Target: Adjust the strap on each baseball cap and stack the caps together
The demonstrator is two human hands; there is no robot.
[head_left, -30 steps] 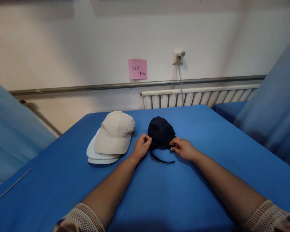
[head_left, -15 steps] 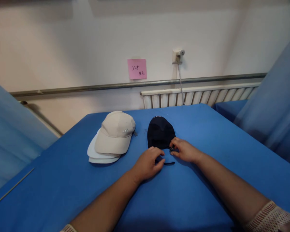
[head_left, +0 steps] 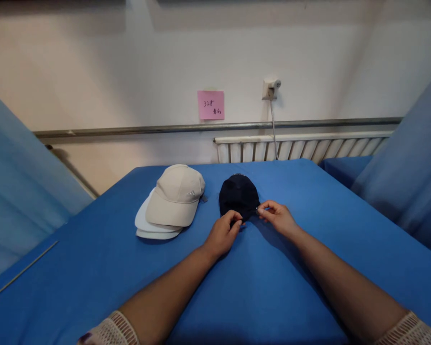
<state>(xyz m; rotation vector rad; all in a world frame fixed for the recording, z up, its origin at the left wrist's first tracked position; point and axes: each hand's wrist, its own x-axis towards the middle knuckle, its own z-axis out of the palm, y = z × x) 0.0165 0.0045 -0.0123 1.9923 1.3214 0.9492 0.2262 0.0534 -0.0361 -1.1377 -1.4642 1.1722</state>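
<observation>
A black cap (head_left: 238,192) lies on the blue-covered table, its strap side towards me. At the cap's near edge my left hand (head_left: 222,234) has thumb and fingers pinched together on the dark strap. My right hand (head_left: 278,218) is at the cap's right side, fingertips closed on a small shiny buckle (head_left: 257,209). To the left of the black cap lies a beige cap (head_left: 179,189) with a small logo. Under it, two pale brims belong to white caps (head_left: 143,220); most of them is hidden.
A thin stick (head_left: 26,269) lies on the blue cover (head_left: 93,287) at the left. Blue curtains (head_left: 17,187) hang on both sides. Behind the table are a metal rail (head_left: 158,129), a radiator (head_left: 301,148), a plugged-in socket (head_left: 270,90) and a pink note (head_left: 211,105).
My left fingers have gone from spread to pinched on the strap and moved up to the cap's edge. My right hand has raised the buckle slightly. The view has shifted a little.
</observation>
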